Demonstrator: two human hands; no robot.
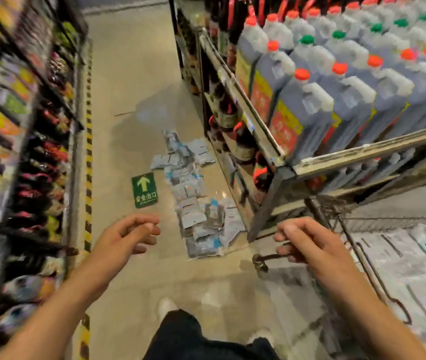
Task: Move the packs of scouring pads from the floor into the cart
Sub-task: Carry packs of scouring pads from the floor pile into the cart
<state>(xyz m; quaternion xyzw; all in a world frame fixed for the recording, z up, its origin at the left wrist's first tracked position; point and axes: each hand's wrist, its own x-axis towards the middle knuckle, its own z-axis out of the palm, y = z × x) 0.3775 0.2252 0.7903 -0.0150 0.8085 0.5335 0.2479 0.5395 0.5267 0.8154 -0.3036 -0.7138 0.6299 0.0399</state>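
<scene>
Reaching forward over the beige tiled floor (133, 120), both hands are empty: the left hand (131, 236) hangs with fingers loosely curled and parted, and the right hand (301, 240) is much the same, relaxed, hovering above a dark cart wheel (260, 262); I cannot tell whether it brushes anything. The wire shopping cart (373, 271) stands at the right, already carrying pale flat packs. Just beyond the hands, the blue-and-white plastic packs of scouring pads (196, 193) lie in a loose overlapping strip along the foot of the metal shelf rack of red-capped jugs (310, 105), beside a green exit arrow sticker (144, 189).

To do this step well, I would judge it best to take the nearest packs first, slide fingers under the slippery film, gather several overlapped ones together, and lift clear of the rack's corner post before swinging right to the cart.
</scene>
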